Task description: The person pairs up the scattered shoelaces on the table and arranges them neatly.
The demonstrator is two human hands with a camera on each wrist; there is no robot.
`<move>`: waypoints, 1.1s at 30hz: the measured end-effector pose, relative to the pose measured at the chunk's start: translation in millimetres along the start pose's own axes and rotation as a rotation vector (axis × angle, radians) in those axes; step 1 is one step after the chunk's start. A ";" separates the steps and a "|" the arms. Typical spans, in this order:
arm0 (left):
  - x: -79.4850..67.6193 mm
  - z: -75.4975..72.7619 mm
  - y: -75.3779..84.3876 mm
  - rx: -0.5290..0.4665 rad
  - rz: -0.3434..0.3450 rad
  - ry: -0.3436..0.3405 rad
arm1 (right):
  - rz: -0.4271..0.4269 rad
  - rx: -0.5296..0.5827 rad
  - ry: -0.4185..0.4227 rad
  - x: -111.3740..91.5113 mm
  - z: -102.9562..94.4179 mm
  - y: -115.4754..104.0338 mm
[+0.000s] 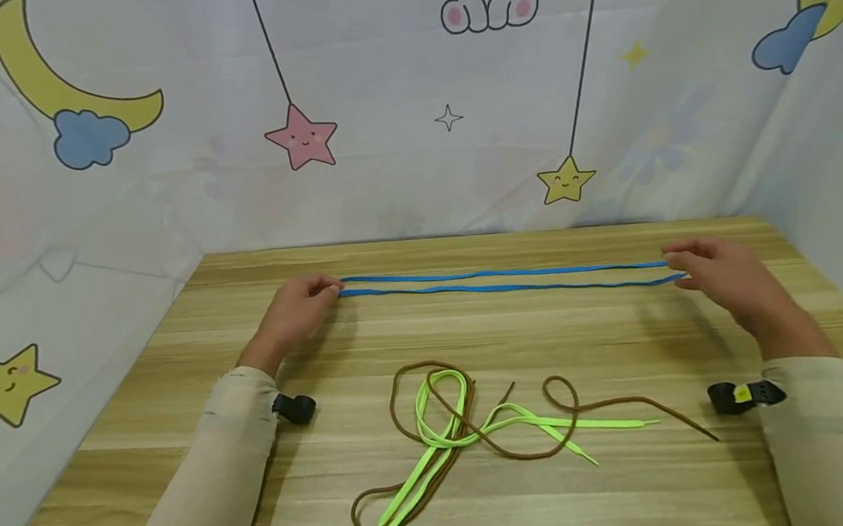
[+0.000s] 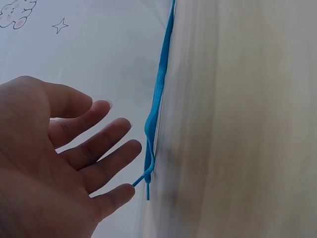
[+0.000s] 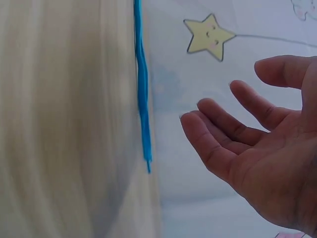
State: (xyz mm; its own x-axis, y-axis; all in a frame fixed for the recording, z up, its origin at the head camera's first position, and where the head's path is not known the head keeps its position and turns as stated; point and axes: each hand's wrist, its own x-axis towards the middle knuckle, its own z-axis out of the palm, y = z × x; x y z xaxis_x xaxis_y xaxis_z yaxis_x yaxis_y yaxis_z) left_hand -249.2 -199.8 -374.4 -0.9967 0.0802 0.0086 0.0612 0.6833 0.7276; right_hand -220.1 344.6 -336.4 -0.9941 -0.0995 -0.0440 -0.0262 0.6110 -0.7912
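Two nearly parallel strands of flat blue shoelace stretch across the far part of the table. At their left end is my left hand. In the left wrist view its fingers are spread and relaxed, with the little fingertip right at a thin tip of the blue shoelace. My right hand hovers by the opposite end. Its fingers are loosely bent in the right wrist view, apart from the blue shoelace, whose narrow tip points down there.
Nearer me, a bright green flat shoelace and a thin brown shoelace lie looped over each other on the wooden table. A white cloth with printed stars and moons hangs behind the table. Black straps with small devices sit at both wrists.
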 end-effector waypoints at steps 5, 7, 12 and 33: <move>-2.8 0.1 4.6 -0.005 0.018 0.007 | -0.038 -0.025 -0.058 -4.8 11.4 -23.5; -4.3 0.2 7.5 -0.003 0.032 0.003 | -0.069 -0.044 -0.086 -6.3 17.8 -32.1; -6.7 1.9 15.5 0.028 0.097 -0.023 | -0.174 -0.159 -0.167 -9.6 37.0 -50.9; -25.9 30.7 59.3 0.114 0.383 -0.361 | -0.397 -0.355 -0.623 -42.5 110.3 -107.0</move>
State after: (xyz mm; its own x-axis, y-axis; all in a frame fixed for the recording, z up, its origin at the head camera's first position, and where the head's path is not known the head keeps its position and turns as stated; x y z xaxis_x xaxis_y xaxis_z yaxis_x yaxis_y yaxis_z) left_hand -218.2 -139.0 -352.6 -0.8217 0.5699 0.0074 0.4422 0.6293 0.6391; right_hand -163.4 196.8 -317.2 -0.6654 -0.7149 -0.2148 -0.4995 0.6402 -0.5836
